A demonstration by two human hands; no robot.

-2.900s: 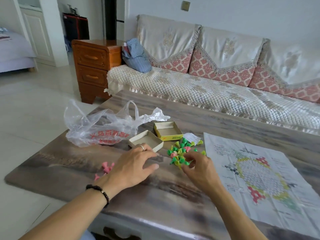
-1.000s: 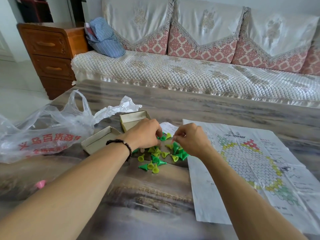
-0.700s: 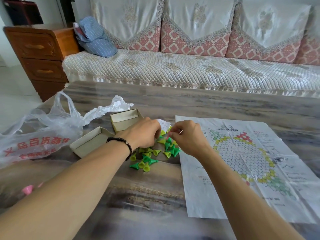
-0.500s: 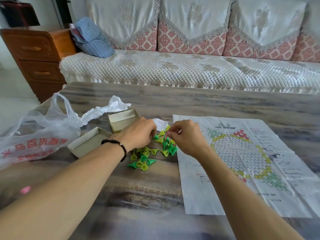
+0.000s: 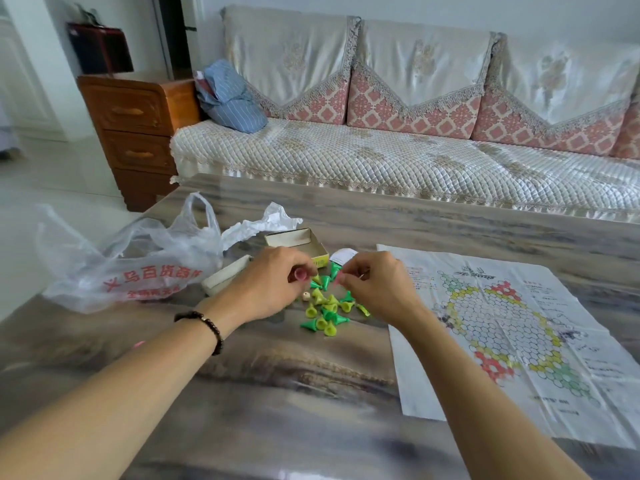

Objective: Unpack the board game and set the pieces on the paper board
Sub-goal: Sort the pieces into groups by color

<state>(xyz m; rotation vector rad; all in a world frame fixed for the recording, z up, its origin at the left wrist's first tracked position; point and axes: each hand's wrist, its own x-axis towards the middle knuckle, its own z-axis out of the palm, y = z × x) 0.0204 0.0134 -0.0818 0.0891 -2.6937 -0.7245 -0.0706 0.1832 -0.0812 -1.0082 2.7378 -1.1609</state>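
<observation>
Tabletop [image 5: 277, 403]: marbled, glossy, bare nearest you. Paper board [image 5: 512, 327]: flat on the tabletop, at your right forearm's outer side. Game pieces [image 5: 325, 311]: green and yellow cones, heaped loose between your two hands, beside the board's left edge. Left hand [image 5: 273, 289]: fingers curled, pinching a pink piece [image 5: 299, 273]. Right hand [image 5: 377, 289]: fingertips pinched together; on what, cannot be told. Box halves [image 5: 298, 240]: open, just behind the hands. Plastic bag [image 5: 138, 261]: crumpled, far left.

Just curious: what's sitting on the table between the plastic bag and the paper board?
In the head view: two open box halves, a heap of green and yellow cone pieces, and both hands, left and right.
</observation>
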